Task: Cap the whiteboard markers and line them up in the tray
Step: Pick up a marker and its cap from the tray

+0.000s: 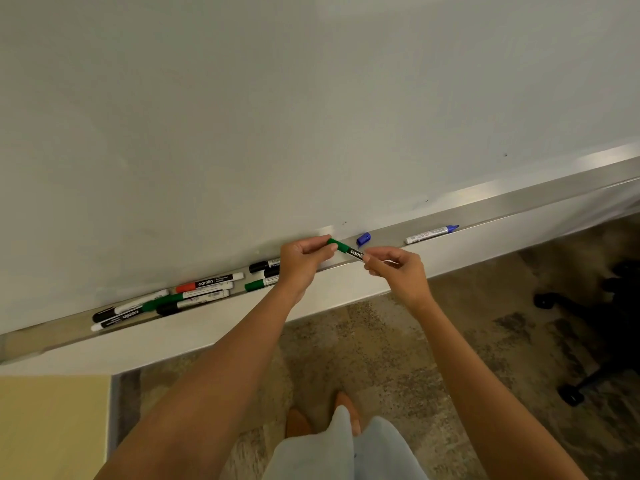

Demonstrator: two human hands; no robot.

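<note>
A green marker [348,250] is held above the metal tray [491,207], between both hands. My left hand [301,263] pinches its green cap end and my right hand [398,270] grips its barrel. To the right, a loose blue cap [363,238] lies in the tray. Farther right lies an uncapped blue marker [431,234]. Left of my hands, several capped markers lie in a loose heap: a red one [207,283], green ones [162,302], black ones [104,315]. Two more black markers [265,265] and a green one [259,283] are partly hidden by my left hand.
The whiteboard [277,116] rises behind the tray. Below are speckled carpet [398,341], my feet [343,403], a pale wooden surface [52,427] at bottom left and a black office chair base [588,341] at the right.
</note>
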